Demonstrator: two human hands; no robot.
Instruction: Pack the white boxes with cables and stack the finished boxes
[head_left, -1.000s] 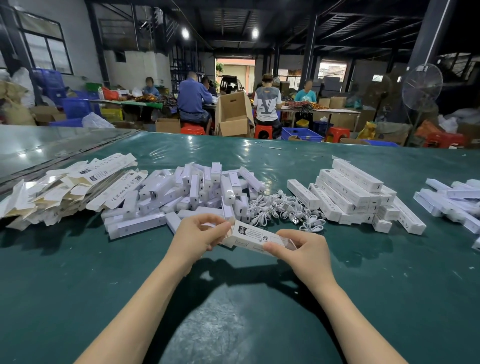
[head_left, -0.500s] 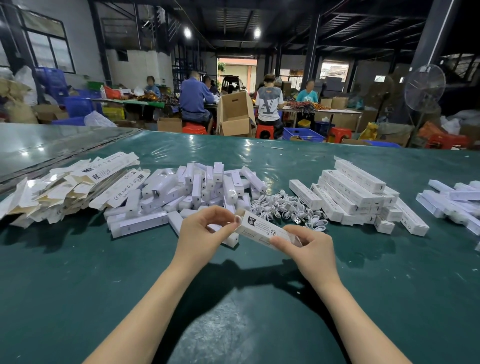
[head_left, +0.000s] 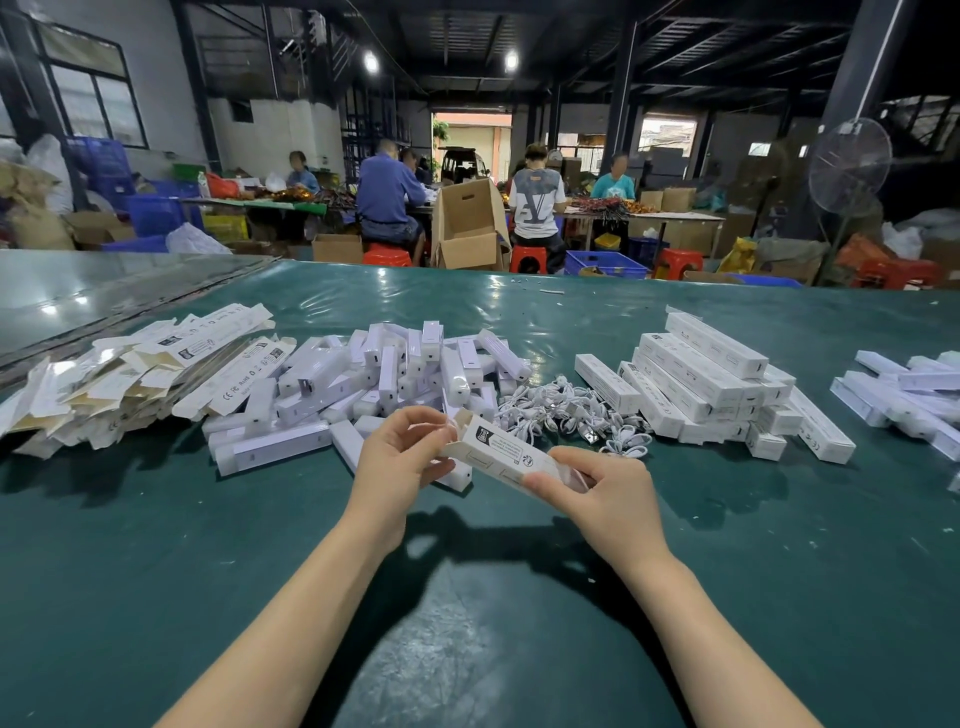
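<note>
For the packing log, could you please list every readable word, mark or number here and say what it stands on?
"CE", "RoHS": flat carton sleeve in the left pile.
"LV": back of a seated person's T-shirt.
Held box: logo and print, too blurred.
Stacked boxes: print too small.

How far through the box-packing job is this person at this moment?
Done: a stack of closed boxes sits right of centre on the green table. In hand: one white box, held by the left hand at its open end flap and by the right hand. Left: a heap of white units, loose cables and flat unfolded cartons. Much remains.
</note>
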